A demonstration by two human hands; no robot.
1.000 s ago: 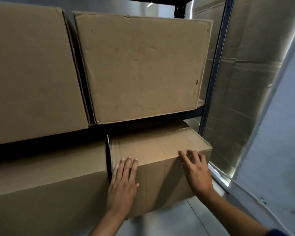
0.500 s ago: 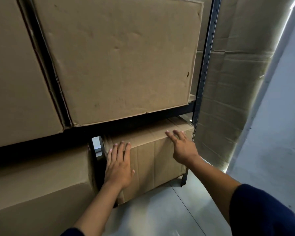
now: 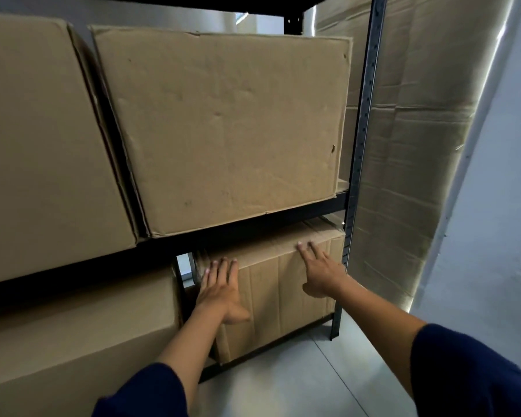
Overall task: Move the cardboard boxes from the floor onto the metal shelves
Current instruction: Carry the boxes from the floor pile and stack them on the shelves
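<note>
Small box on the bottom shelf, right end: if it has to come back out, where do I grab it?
Take the small box from the front: one hand in the open gap at its left edge. Its right edge sits close against the upright post.

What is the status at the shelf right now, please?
Left hand and right hand flat on lower box. Box in bottom bay, beside upright. Nothing in the way.

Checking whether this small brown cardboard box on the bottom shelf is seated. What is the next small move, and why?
Probably one more short push. Both the left hand and the right hand lie flat on the front of the small brown cardboard box, which seems to stand slightly forward of the black metal shelf rail beneath it.
</note>
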